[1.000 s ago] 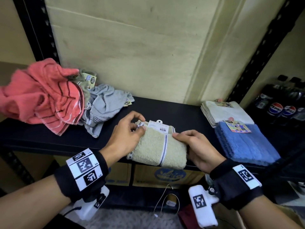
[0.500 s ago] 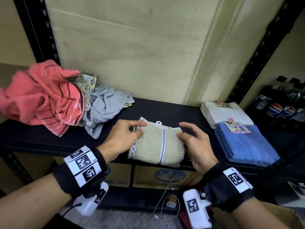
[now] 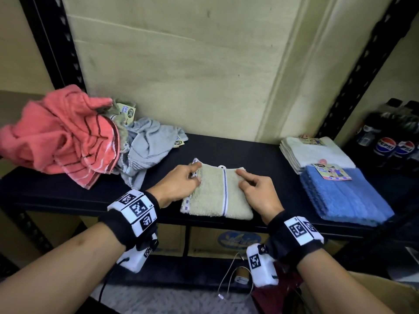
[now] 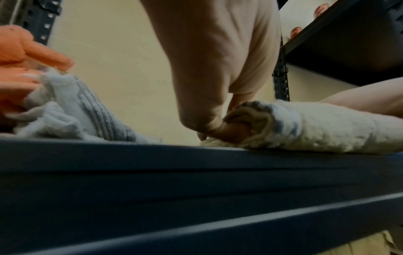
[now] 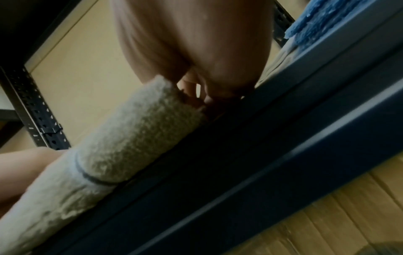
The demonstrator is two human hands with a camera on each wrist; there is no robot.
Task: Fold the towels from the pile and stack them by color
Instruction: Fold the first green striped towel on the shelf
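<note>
A folded beige towel (image 3: 216, 191) with a blue stripe lies flat at the front of the black shelf (image 3: 260, 152). My left hand (image 3: 196, 175) pinches its left edge; in the left wrist view the thumb (image 4: 231, 132) is tucked into the towel's layers (image 4: 316, 127). My right hand (image 3: 242, 177) lies at the right edge, index fingertip on the far right corner, the other fingers loosely curled. The right wrist view shows that hand (image 5: 202, 93) touching down beside the towel's end (image 5: 135, 131). The unfolded pile holds a coral striped towel (image 3: 63, 137) and a grey towel (image 3: 147, 146).
At the right stand a folded white stack (image 3: 317, 152) and, in front of it, a folded blue stack (image 3: 342, 196). Pepsi bottles (image 3: 390, 143) stand beyond the right upright. Cardboard boxes (image 3: 226, 241) sit under the shelf. A wall closes the back.
The beige towel was pressed flat and its white label went out of sight. My left hand slid to the far left corner; my right hand's spread fingers curled, leaving the index on the towel.
</note>
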